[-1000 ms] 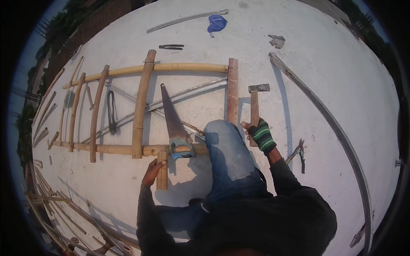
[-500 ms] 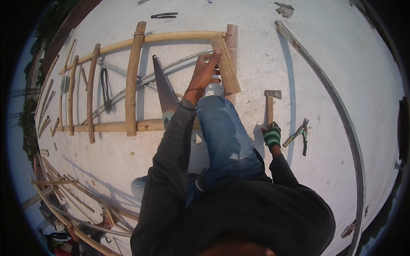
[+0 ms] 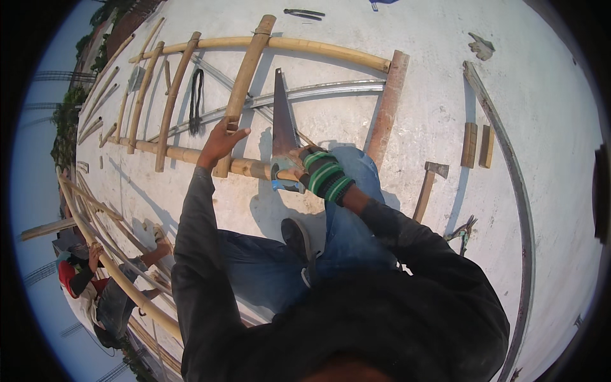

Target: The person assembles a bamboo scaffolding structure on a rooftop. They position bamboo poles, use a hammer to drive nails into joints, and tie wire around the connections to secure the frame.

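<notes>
On the pale floor lies a ladder-like bamboo frame. My bare left hand (image 3: 223,141) is closed over one of its crosspieces, a thick bamboo rung (image 3: 249,67), with the thumb lying across it. A handsaw (image 3: 282,114) with a dark blade and a teal handle rests across the frame's near rail (image 3: 188,155). My right hand (image 3: 326,175), in a green-and-black striped glove, is closed at the saw's handle and partly hides it. A hatchet (image 3: 428,191) with a wooden handle lies to the right. Beyond it are two short wood blocks (image 3: 469,145).
Pliers (image 3: 463,234) lie near the hatchet, beside a long metal bar (image 3: 509,146). A reddish board (image 3: 389,105) meets the frame's right end. Pincers (image 3: 304,13) and a glove (image 3: 482,47) lie farther off. At lower left, a person (image 3: 105,286) handles a long bamboo pole (image 3: 143,299).
My right hand has let go of the hatchet and come left to the saw. My left hand has released a wood block and moved left onto the rung. Two blocks now lie at right.
</notes>
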Action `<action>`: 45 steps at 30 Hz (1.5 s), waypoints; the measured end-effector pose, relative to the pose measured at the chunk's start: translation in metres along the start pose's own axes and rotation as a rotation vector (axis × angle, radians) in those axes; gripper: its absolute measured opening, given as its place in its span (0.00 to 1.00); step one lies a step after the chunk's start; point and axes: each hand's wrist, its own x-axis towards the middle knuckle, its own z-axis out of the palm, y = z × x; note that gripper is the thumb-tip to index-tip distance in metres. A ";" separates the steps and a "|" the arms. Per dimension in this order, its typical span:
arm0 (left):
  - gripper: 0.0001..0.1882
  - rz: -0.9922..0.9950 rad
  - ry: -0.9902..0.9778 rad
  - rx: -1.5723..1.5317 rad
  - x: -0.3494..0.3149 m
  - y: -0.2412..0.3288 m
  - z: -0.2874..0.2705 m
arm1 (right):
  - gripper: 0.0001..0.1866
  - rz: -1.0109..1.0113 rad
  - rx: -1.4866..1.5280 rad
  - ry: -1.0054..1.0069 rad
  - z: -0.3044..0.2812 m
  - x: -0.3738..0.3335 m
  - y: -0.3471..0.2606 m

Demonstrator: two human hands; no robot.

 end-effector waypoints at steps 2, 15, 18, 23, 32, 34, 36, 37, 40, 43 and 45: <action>0.41 -0.020 0.050 -0.027 -0.009 -0.001 -0.028 | 0.32 -0.060 -0.159 -0.505 0.062 0.028 -0.010; 0.37 0.380 0.211 -0.170 0.036 0.086 -0.015 | 0.26 -0.041 -0.318 -0.104 0.183 0.016 0.039; 0.33 0.334 0.562 -0.395 0.042 0.063 -0.033 | 0.24 0.043 -0.195 0.032 0.125 0.044 -0.004; 0.27 -0.242 0.564 -0.632 -0.045 -0.021 -0.036 | 0.24 0.324 0.153 0.208 0.002 0.114 -0.109; 0.27 -0.657 -0.135 -0.471 -0.337 -0.069 0.028 | 0.14 0.406 0.205 0.167 -0.176 0.174 -0.293; 0.27 -0.678 -0.253 -0.397 -0.364 -0.066 0.031 | 0.16 0.383 0.201 0.256 -0.197 0.183 -0.304; 0.27 -0.718 -0.298 -0.398 -0.375 -0.060 0.027 | 0.20 0.459 0.177 0.297 -0.216 0.190 -0.310; 0.26 -0.725 -0.287 -0.389 -0.372 -0.054 0.024 | 0.23 0.497 0.166 0.310 -0.226 0.192 -0.312; 0.26 -0.813 -0.226 -0.450 -0.341 -0.024 0.006 | 0.29 0.451 0.103 0.315 -0.262 0.195 -0.310; 0.27 -0.892 -0.097 -0.601 -0.278 0.027 -0.025 | 0.27 0.402 -0.002 0.257 -0.312 0.205 -0.285; 0.27 -0.922 0.059 -0.883 -0.242 0.072 -0.051 | 0.25 0.468 -0.039 0.180 -0.349 0.218 -0.251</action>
